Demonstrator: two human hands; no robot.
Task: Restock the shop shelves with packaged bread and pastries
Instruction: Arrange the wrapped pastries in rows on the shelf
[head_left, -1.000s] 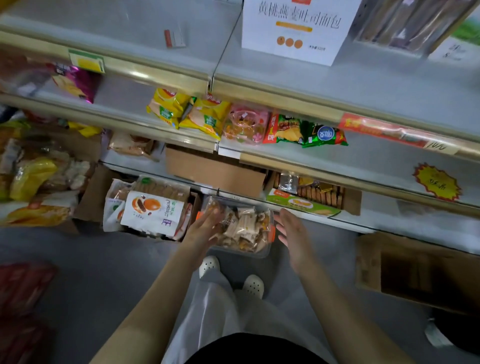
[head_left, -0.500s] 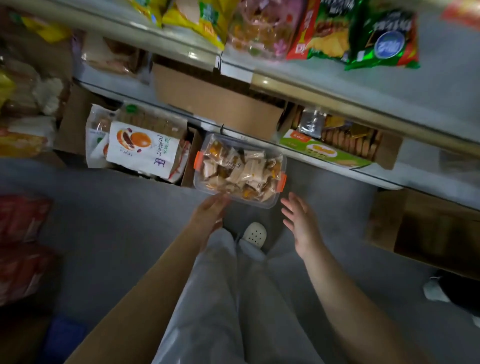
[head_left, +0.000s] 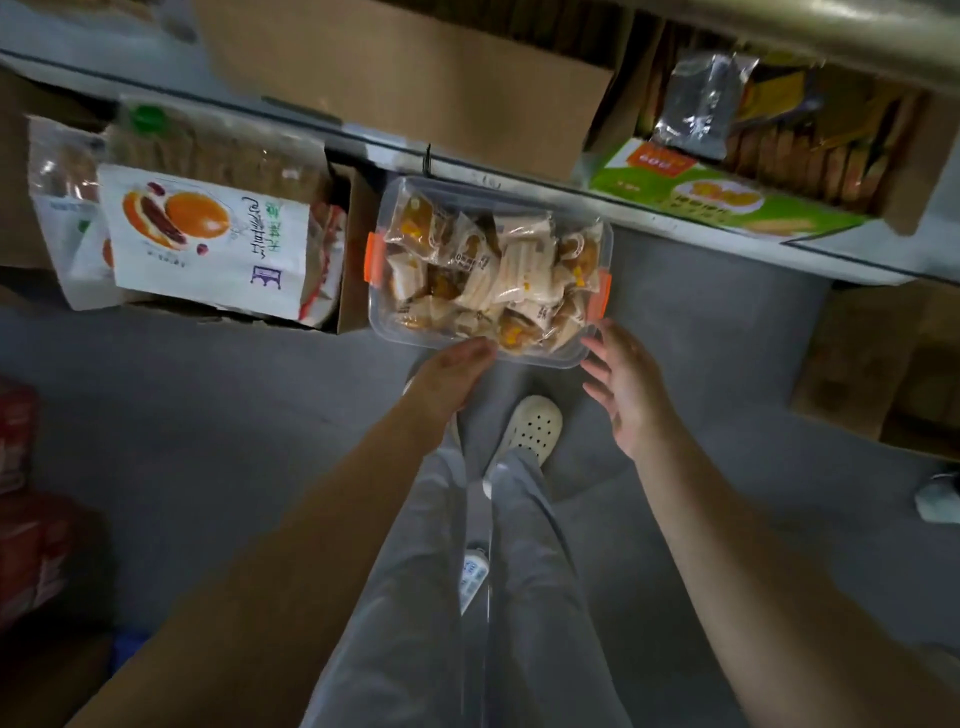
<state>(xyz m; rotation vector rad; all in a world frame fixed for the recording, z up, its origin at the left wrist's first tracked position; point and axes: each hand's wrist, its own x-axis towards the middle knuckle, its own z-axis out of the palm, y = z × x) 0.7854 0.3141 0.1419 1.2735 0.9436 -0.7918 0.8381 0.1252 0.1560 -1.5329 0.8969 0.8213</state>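
While leaning over the grey floor (head_left: 208, 441), holds both hands low at the near side of a clear plastic box (head_left: 382, 317) with orange clips. Has the left hand (head_left: 452, 379) with fingers together and nearly straight, tips at the box's near rim; cannot tell whether touching. Has the right hand (head_left: 628, 384) wide, fingers spread, just beside the near right corner, gripping nothing. Shows the box packed with wrapped pastries (head_left: 493, 270) and standing on the floor against the front lip of the bottom shelf (head_left: 524, 183). Just left of it, has a white bread bag (head_left: 208, 234) printed with an orange bun, lying in an open cardboard box (head_left: 356, 249). On the shelf to the right, carries a green carton (head_left: 727, 202). Below the hands, shows one white clog (head_left: 532, 426).
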